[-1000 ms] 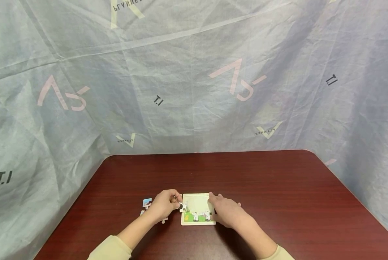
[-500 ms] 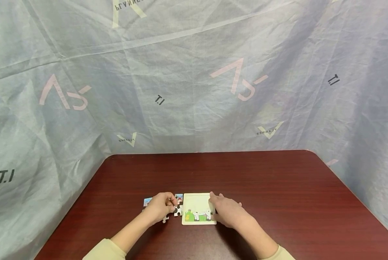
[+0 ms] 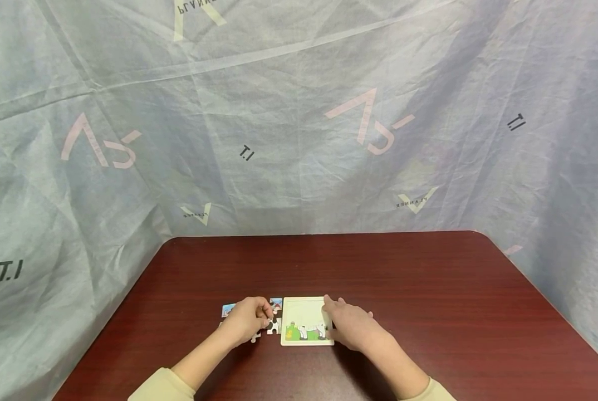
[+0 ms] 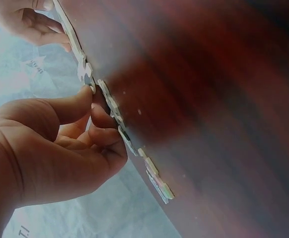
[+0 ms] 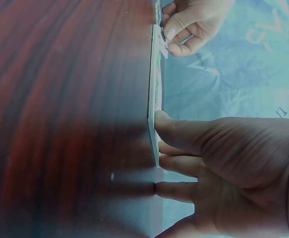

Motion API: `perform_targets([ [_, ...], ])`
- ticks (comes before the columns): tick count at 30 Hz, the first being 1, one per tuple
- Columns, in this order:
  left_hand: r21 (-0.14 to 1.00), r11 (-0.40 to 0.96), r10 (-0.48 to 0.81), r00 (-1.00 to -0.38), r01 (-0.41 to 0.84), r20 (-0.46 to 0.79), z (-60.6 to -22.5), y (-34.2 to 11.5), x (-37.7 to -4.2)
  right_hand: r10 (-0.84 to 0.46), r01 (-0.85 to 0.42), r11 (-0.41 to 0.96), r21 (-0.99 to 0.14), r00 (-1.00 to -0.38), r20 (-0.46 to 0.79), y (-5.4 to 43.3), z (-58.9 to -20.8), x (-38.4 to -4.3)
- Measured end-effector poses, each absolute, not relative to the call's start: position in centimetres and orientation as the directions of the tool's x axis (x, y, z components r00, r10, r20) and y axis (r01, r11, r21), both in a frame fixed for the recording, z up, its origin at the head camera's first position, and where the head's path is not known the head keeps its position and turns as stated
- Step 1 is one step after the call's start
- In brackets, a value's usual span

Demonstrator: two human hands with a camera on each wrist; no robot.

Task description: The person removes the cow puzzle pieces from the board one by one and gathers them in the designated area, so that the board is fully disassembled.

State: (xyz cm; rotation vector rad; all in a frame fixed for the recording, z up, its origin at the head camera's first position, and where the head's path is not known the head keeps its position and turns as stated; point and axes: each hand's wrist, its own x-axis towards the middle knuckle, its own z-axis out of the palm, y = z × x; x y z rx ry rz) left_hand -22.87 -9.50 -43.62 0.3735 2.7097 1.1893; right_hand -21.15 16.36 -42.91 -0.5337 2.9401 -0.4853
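Note:
My left hand (image 3: 249, 319) pinches a black-and-white puzzle piece (image 3: 274, 326) between thumb and index finger, just left of the puzzle board (image 3: 307, 302). In the left wrist view that piece (image 4: 87, 74) shows edge-on at the thumb tip. The board has a pale raised rim, and its lower part carries a picture of a white animal's body and legs on green. My right hand (image 3: 351, 323) rests at the board's right side, thumb on the near part and index finger toward the far corner. Seen from the right wrist, its fingers (image 5: 179, 191) are straight and spread.
A blue-and-red puzzle piece (image 3: 276, 303) lies at the board's far left corner. More pieces sit around the left hand, a blue one (image 3: 228, 309) behind it and a pale one (image 3: 255, 337) in front. The dark red table (image 3: 404, 278) meets a grey printed cloth (image 3: 299, 184).
The left hand has drawn back left from over the board's left edge, bringing the black-and-white piece beside the board. The right hand has stayed at the board's right side.

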Motion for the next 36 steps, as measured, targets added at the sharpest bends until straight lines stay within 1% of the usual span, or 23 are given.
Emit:
perform_targets([
  [7,0.779,0.609,0.297,-0.954,0.150,-0.048,-43.9,-9.5,-22.9,-0.355,-0.317,0.888,-0.333,-0.933,-0.061,16.3,-42.9,-21.2],
  [12,0.768,0.620,0.295,-0.955,0.157,-0.043,-43.9,-9.4,-23.0,-0.360,-0.322,0.885,-0.335,-0.931,-0.056,16.4,-42.9,-21.0],
  [17,0.753,0.630,0.314,-0.949,0.189,-0.024,-43.6,-9.1,-22.8,-0.361,-0.325,0.887,-0.327,-0.931,-0.055,16.4,-42.9,-21.0],
  [22,0.759,0.604,0.377,-0.926,0.245,-0.001,-43.7,-8.3,-22.8,-0.366,-0.329,0.886,-0.327,-0.929,-0.054,16.4,-42.8,-21.0],
  [30,0.741,0.614,0.415,-0.910,0.271,-0.011,-43.6,-6.9,-22.9,-0.419,-0.377,0.855,-0.356,-0.907,-0.046,16.8,-42.7,-20.8],
  [36,0.732,0.619,0.422,-0.907,0.283,-0.006,-43.6,-6.3,-22.9,-0.460,-0.425,0.851,-0.308,-0.887,-0.046,16.7,-42.6,-20.8],
])
